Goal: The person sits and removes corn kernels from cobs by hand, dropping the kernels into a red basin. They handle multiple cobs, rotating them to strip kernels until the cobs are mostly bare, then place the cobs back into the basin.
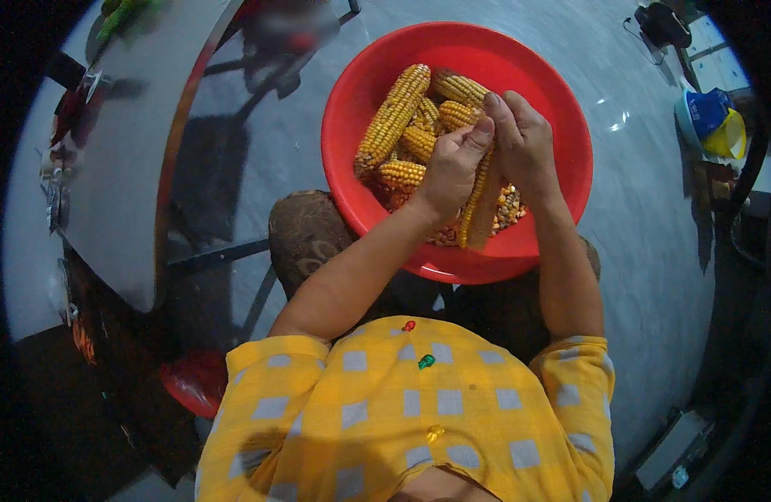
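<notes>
My left hand (454, 166) and my right hand (524, 141) come together over a red plastic basin (567, 169). Both are closed around a partly shelled ear of dried corn (483, 204), thumbs close together near its upper end. Yellow kernels line the left side of this ear, while its right side is bare brown cob. My fingers hide its upper part. A long unshelled ear (395, 116) leans along the basin's left side, and another ear (462, 88) lies at the far side. Several more lie between them. Loose kernels (509, 208) gather at the basin's near right.
The basin rests over my knees (310, 241). A pale table (125, 157) with a brown edge stands on the left, a red seat (196, 383) below it. Blue and yellow containers (711, 122) sit on the right, and a dark object (661, 25) lies at the far right.
</notes>
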Action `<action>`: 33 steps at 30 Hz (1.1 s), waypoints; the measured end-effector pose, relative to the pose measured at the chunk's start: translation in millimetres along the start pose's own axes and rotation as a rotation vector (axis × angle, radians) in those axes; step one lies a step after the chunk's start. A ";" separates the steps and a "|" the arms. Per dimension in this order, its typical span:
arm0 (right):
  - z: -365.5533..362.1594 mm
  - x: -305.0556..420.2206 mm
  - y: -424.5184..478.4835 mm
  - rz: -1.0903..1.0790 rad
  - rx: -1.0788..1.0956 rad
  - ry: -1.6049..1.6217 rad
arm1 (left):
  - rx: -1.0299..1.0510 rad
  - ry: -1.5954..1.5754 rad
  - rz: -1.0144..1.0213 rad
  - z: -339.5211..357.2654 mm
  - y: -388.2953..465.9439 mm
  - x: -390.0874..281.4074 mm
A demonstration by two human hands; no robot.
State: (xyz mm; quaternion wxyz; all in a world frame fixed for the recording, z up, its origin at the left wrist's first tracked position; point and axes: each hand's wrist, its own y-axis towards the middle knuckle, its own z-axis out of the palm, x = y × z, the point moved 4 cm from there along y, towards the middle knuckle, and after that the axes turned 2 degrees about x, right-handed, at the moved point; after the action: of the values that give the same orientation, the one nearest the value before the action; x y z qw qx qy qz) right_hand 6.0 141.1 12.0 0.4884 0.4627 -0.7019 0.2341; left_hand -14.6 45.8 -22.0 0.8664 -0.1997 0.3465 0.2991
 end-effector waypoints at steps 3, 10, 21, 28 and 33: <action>4.5 3.4 -2.5 -0.014 -0.003 0.022 | -0.028 -0.094 -0.050 -2.9 -3.7 -1.4; 11.9 4.9 -5.6 -0.166 -0.029 -0.030 | -0.062 0.184 -0.059 -14.8 -3.1 -4.8; 3.8 14.3 -6.4 -0.213 -0.055 -0.003 | -0.068 -0.165 -0.176 -21.5 10.7 13.1; -8.8 -4.9 6.1 -0.083 -0.133 0.080 | 0.073 -0.015 -0.103 -5.5 0.7 6.1; -2.8 -3.5 2.5 -0.109 -0.094 0.077 | 0.012 0.073 -0.194 -6.5 -2.2 3.9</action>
State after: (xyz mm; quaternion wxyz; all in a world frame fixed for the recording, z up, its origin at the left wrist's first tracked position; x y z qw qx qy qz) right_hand 5.5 145.9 10.3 0.5483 0.4674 -0.6665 0.1913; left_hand -14.1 42.0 -28.9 0.8793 -0.2376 0.3587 0.2042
